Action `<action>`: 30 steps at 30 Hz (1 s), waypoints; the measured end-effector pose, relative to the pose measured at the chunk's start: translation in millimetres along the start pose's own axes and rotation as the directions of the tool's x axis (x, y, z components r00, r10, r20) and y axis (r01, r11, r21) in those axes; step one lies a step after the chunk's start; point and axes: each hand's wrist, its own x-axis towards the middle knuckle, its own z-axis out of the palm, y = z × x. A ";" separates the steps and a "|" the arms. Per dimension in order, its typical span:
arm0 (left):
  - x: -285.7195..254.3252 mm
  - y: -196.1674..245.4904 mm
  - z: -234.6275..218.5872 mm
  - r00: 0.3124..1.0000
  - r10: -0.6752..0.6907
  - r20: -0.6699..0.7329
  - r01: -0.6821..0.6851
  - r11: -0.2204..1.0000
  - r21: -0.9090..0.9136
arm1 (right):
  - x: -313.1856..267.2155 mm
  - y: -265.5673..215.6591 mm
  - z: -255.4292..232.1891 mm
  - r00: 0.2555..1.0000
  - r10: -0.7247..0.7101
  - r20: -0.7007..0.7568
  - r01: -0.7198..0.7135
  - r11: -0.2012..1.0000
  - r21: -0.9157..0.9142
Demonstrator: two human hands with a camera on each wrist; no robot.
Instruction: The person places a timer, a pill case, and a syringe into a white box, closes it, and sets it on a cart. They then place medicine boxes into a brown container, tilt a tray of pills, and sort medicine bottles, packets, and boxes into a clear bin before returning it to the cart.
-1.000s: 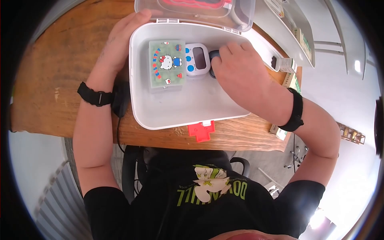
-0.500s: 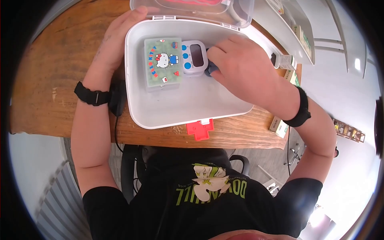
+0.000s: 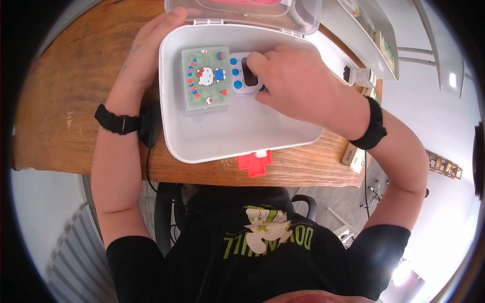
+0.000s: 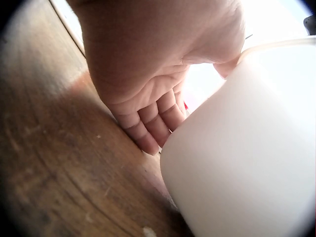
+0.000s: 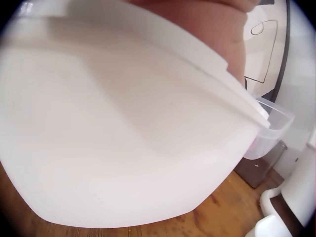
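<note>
A white lidded box stands on the desk with its clear lid swung back on the far side and a red cross-shaped latch in front. Inside lie a green Hello Kitty case and a white device with blue buttons and a dark screen. My right hand reaches in with bent fingers over the device's right part; I cannot tell what it grips. My left hand rests along the box's left outside, its loosely extended fingers against the wall and thumb near the rim.
Several small cartons lie at the desk's right edge. A white bottle lies beyond the box, near a white shelf. Under my left wrist sits a black object with a cable.
My right hand has moved left, from the dark item beside the device onto the device's screen, and the dark item is now mostly hidden. The box shifted slightly left. My left hand stays beside it.
</note>
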 end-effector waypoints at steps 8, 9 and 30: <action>1.5 -2.3 -2.7 1.000 0.013 0.019 -0.013 1.000 0.008 | -4.2 -3.5 -5.3 0.999 -0.011 -0.044 0.009 0.999 -0.038; 1.9 -3.0 -4.0 0.999 0.018 0.030 -0.018 1.000 0.006 | -5.4 -3.8 -6.9 0.998 -0.018 -0.067 0.016 0.999 -0.039; 2.6 -6.1 -12.4 0.995 0.023 0.093 -0.024 1.000 0.011 | -14.5 -12.4 -1.1 0.914 -0.226 0.338 0.033 0.870 0.491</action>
